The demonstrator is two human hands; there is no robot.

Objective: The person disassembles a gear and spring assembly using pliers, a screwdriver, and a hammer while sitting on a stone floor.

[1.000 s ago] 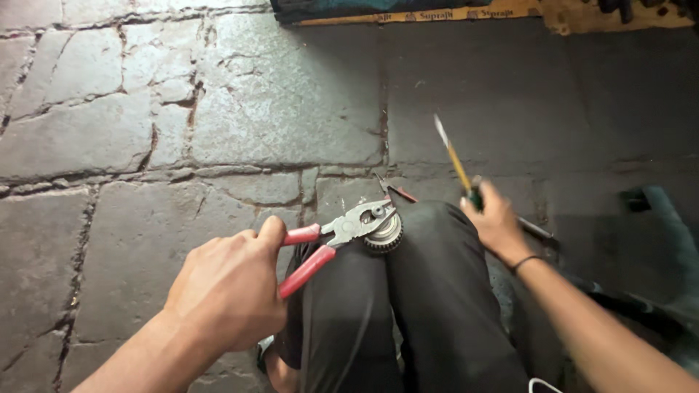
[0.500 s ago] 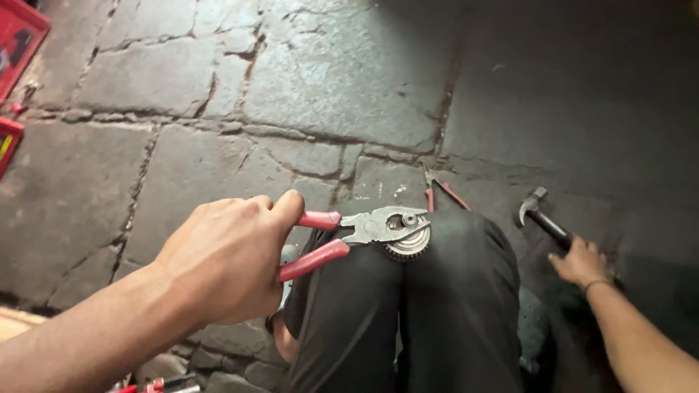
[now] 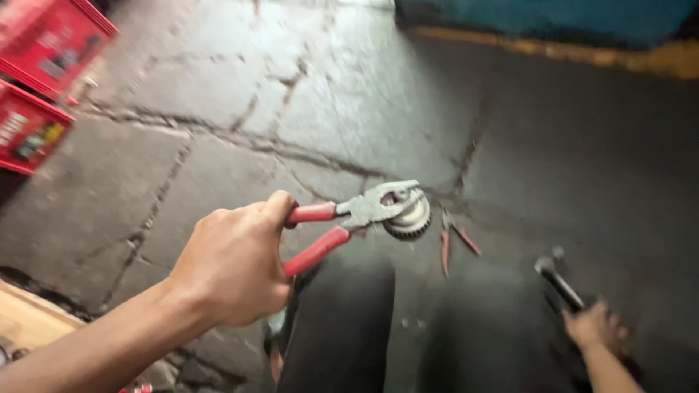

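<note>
Head view, person seated over a cracked stone floor (image 3: 218,160), dark-trousered knees in the lower frame. My left hand (image 3: 233,266) is clenched around the red handles of a pair of pliers (image 3: 342,222), whose steel nose closes on a small toothed gear (image 3: 409,218) held just above the left knee (image 3: 342,313); this grip reads as firm, with the thumb lying along the upper handle. Compared with the view a second ago, the pliers and gear sit in nearly the same pose, so the part has stayed clamped throughout. What has changed is on the other side: then my right hand (image 3: 597,327) held a slim yellow-handled tool upright; half a second ago it was down beside a hammer on the floor; now it rests at the handle end of that hammer (image 3: 557,280), whose dark head points away from me. The picture is blurred here, so I cannot tell whether the fingers have closed on the handle or only touch it. I judge the tool has been swapped, with the gear kept ready in the pliers. A second, smaller pair of red-handled pliers (image 3: 455,244) lies open on the floor between the knees, just beyond the gear. Red plastic crates (image 3: 44,80) stand at the upper left, well apart.
</note>
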